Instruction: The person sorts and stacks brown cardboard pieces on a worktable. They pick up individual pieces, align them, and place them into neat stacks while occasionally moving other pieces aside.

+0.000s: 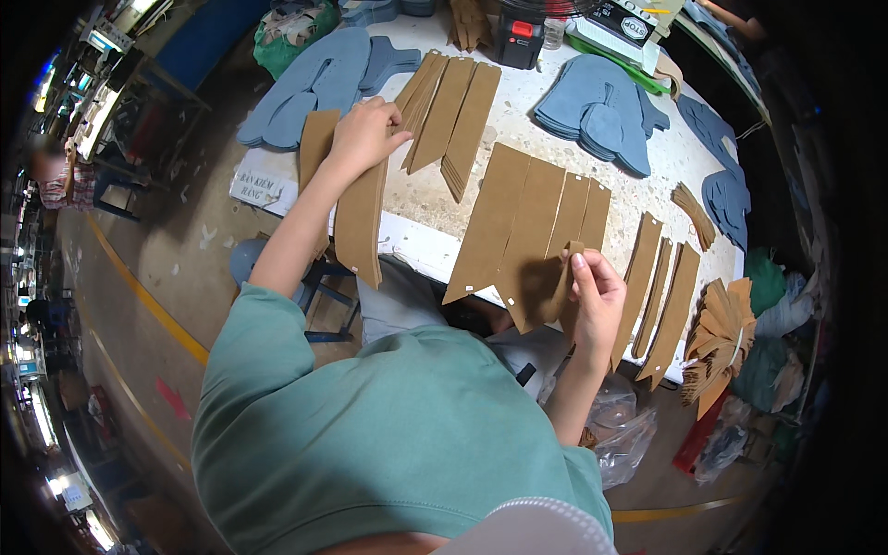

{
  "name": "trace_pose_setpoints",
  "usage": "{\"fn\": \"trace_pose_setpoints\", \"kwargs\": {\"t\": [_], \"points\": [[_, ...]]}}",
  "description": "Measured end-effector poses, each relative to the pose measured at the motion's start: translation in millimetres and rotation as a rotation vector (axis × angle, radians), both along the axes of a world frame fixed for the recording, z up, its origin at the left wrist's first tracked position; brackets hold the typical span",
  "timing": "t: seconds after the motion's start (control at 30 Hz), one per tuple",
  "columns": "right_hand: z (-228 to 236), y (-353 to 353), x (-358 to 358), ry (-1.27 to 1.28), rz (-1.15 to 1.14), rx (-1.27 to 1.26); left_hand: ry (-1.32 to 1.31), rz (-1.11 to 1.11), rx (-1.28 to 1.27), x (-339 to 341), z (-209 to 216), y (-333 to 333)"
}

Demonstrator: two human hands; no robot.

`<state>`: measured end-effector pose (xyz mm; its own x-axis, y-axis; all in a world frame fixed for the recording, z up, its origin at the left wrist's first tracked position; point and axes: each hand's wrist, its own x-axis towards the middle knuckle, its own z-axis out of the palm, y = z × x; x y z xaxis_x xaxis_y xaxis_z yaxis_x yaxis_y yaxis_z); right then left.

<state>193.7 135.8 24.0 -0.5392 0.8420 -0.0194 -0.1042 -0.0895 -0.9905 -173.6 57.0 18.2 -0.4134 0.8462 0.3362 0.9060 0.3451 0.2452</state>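
Note:
My right hand [599,301] pinches the top end of a brown strip [560,294] between thumb and fingers, over the front edge of the white table. Beneath it lie wide brown pieces [495,222] side by side, with slanted ends and small white labels. At the left, my left hand [365,137] rests over the upper ends of two stacks of brown strips [359,227]; its thumb stands apart from its fingers and nothing shows between them. More brown strips [442,111] lie just beyond it. To the right of my right hand are several narrower strips [673,305].
Stacked blue-grey cut pieces [597,111] lie at the back right, others [310,83] at the back left. A black device with a red button [518,39] stands at the far edge. A bundle of brown strips [717,338] sits at the right corner. A blue stool [328,296] stands below the table.

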Motion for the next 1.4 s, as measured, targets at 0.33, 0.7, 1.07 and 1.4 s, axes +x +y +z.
{"fn": "trace_pose_setpoints", "kwargs": {"t": [0.33, 0.7, 1.07, 1.4], "points": [[3.4, 3.1, 19.2, -0.016, 0.006, -0.014, -0.08, 0.098, -0.025, -14.0, -0.9, 5.9], [3.5, 9.4, 37.7, 0.083, 0.021, -0.119, -0.012, -0.35, 0.638, 82.9, 66.0, 56.6], [-14.9, 30.1, 27.7, -0.082, 0.007, -0.102, -0.597, -0.641, 0.124, 217.2, 3.8, -45.2], [-14.2, 0.5, 19.4, -0.621, -0.008, 0.285, -0.43, -0.405, 0.247, 119.7, 41.8, -11.2]]}}
